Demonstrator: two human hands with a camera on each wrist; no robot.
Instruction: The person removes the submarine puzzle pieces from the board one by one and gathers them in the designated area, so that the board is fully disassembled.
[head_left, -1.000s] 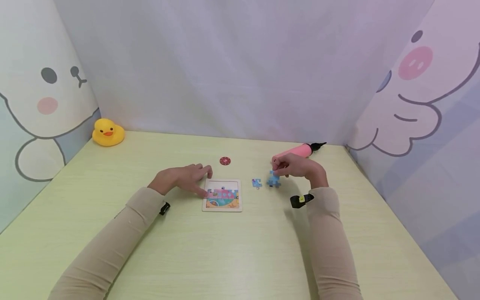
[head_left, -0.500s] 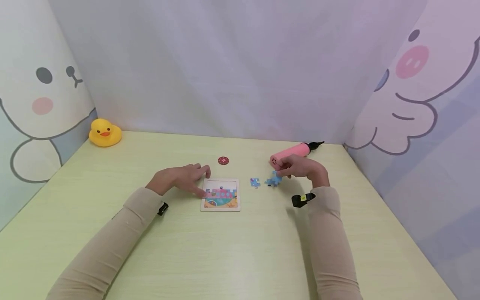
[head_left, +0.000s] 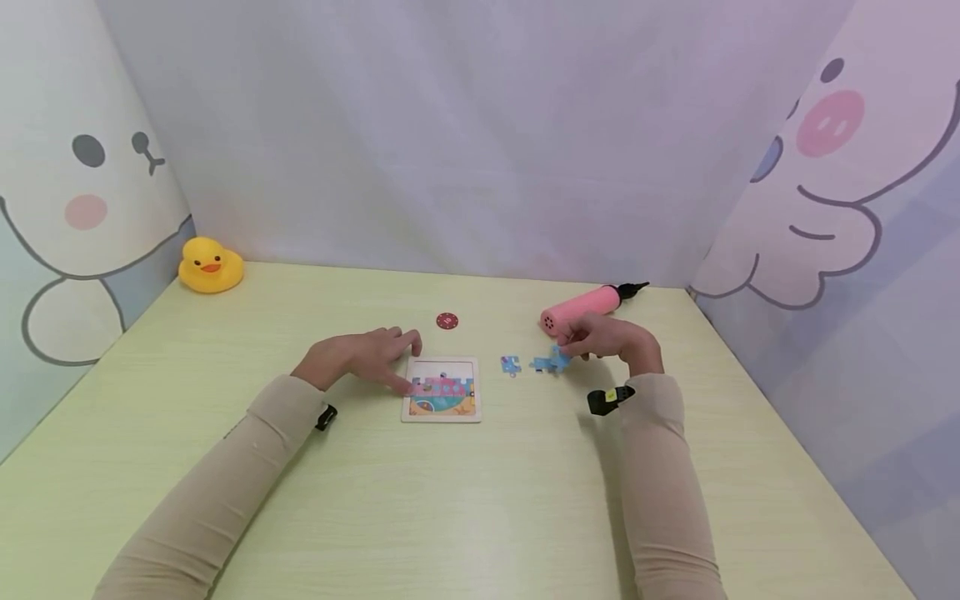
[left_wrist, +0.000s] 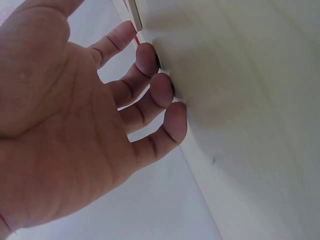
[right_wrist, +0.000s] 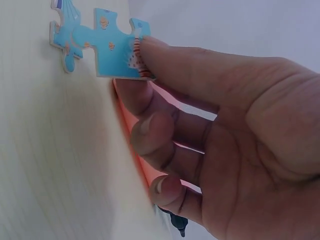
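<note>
One blue puzzle piece [right_wrist: 112, 55], near the right edge of the puzzle tray [head_left: 441, 419], is pinched between thumb and index finger of the right hand [head_left: 600, 336], its knob overlapping a second piece [right_wrist: 65, 35] in the right wrist view. The left hand [head_left: 367, 360], spread and grasping nothing, touches the tray's left edge with its thumb. On the worktop [head_left: 420, 517], a third piece [head_left: 511, 364] lies between tray and second piece, a pink pump [head_left: 581, 308] toward the far edge, and a yellow duck [head_left: 211, 267] at the far left corner.
</note>
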